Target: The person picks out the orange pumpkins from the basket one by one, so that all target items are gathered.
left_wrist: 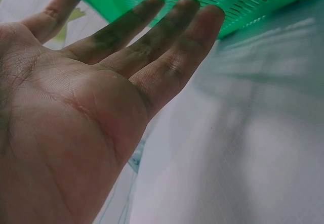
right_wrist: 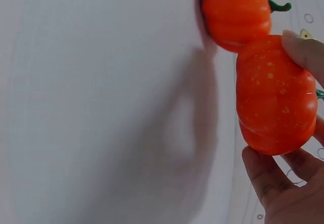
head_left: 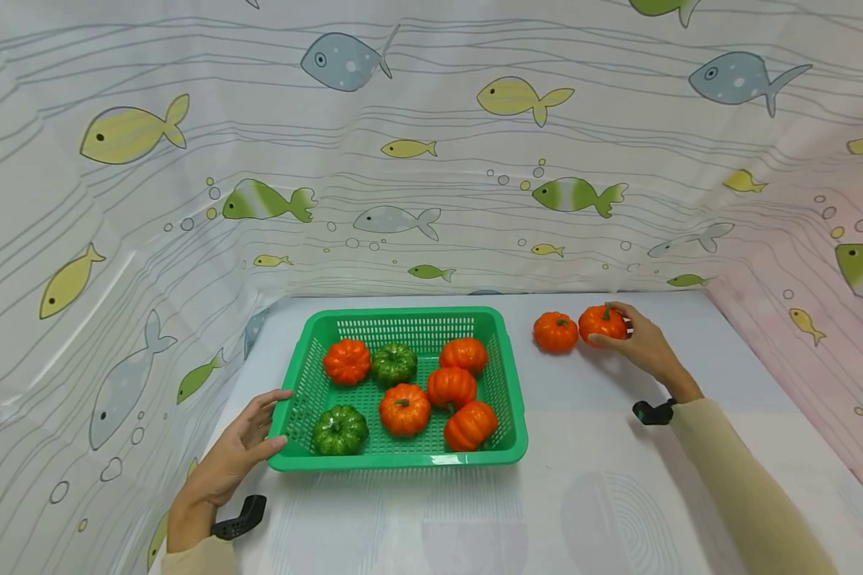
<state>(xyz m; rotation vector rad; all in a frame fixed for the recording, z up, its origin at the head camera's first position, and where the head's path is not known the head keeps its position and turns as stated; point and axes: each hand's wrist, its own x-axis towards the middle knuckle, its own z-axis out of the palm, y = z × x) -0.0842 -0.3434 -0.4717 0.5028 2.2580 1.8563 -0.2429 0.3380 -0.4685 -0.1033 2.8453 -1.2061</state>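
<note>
My right hand (head_left: 640, 339) grips a small orange toy pumpkin (head_left: 602, 326) with a green stem, thumb on one side and fingertips on the other. Just left of it, a second orange pumpkin (head_left: 555, 332) lies on the table; the two overlap in the right wrist view. A green plastic basket (head_left: 403, 461) holds several orange pumpkins (head_left: 405, 410) and two green ones (head_left: 340, 430). At the basket's left side is my left hand (head_left: 233, 451), its fingers loosely extended. In the left wrist view, its fingertips (left_wrist: 210, 19) reach the slotted outer wall.
A pale table (head_left: 582, 447) carries everything. Behind and at both sides stands a white fish-patterned curtain (head_left: 431, 184), close to the table's back edge. A black wrist device (head_left: 240, 517) sits below the left hand, and another (head_left: 654, 412) below the right.
</note>
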